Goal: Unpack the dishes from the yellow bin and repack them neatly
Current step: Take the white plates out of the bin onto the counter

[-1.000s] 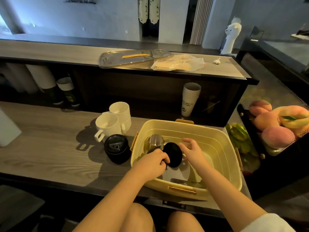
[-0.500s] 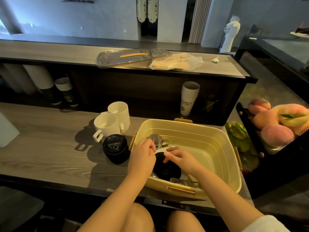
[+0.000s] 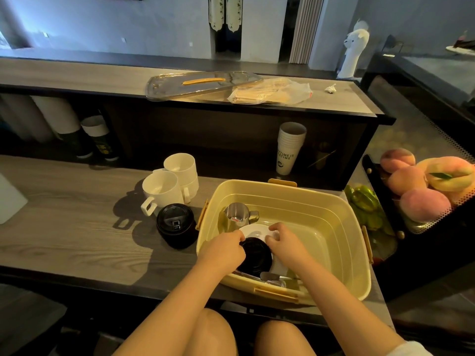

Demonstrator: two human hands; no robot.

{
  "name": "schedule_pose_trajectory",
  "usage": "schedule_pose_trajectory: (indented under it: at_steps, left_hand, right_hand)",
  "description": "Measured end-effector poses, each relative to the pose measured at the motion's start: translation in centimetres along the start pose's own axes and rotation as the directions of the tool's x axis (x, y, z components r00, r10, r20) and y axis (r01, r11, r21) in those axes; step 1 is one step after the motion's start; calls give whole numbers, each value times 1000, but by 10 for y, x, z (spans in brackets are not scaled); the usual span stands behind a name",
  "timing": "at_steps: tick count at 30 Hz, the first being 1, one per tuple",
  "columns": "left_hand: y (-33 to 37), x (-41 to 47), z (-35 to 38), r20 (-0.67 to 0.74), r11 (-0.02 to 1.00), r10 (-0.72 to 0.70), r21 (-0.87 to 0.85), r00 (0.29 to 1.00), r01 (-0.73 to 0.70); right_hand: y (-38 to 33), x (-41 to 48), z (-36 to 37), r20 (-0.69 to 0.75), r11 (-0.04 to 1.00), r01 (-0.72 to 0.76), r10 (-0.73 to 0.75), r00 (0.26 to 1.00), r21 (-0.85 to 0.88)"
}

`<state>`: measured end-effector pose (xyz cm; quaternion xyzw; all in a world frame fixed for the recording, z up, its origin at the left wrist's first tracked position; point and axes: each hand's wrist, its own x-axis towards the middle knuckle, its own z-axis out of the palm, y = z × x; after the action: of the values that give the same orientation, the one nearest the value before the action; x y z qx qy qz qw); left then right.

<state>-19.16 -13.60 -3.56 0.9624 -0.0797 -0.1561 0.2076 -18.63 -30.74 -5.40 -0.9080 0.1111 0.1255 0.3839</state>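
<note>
step: by the look of it, lifting the black saucer (image 3: 257,256) out of the yellow bin (image 3: 334,201) and onto the wooden counter (image 3: 77,214).
white mugs (image 3: 160,188): already out, left of the bin, with a stacked pair just behind. the counter in front of them looks a fair landing spot.
black lidded cup (image 3: 176,224): stands just beside the bin's left wall. carry the saucer over it rather than past it.
left hand (image 3: 223,253): fingers are curled over the saucer's left rim, pinching it. a thumb under the edge would make the lift surer.
steel pitcher (image 3: 237,214): upright in the bin's far left corner, just beyond the hands. lift straight up so the rim doesn't knock it.
white saucer (image 3: 253,231): lies under the black one, with its far part showing. it will likely clink or slide if the black one is dragged.
right hand (image 3: 285,245): fingers are bent down at the white saucer's right edge. i cannot tell whether they pinch it or only steady it. holding it down during the lift would be sound.
cutlery (image 3: 270,276): lies along the bin's near wall, close under the saucers, and may rattle.
black saucer, looks: round, glossy and dark with faint rings. it sits in the bin's near left part on top of the white one, and is probably slippery.
yellow bin, looks: pale plastic with ribbed walls and tan handles, at the counter's right end.
</note>
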Motion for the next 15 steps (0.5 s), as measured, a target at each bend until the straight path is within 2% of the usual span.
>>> schedule_pose_trajectory:
  at_steps: [4, 8, 10, 15]
  left_hand:
    - [0, 1, 0, -5, 1000, -21, -9, 1000, 21]
    - [0, 2, -1, -27, 1000, -23, -2, 999, 23]
    - [0, 2, -1, -20, 1000, -27, -6, 999, 27]
    - [-1, 0, -2, -20, 1000, -18, -13, 1000, 18]
  right_hand:
    - [-1, 0, -2, 93, 988, -18, 3, 996, 156]
    - [-1, -1, -6, 202, 978, -95, 57, 978, 183]
    - [-1, -2, -6, 265, 954, -151, 81, 961, 258]
    - [-2, 1, -7, 292, 889, -240, 128, 948, 390]
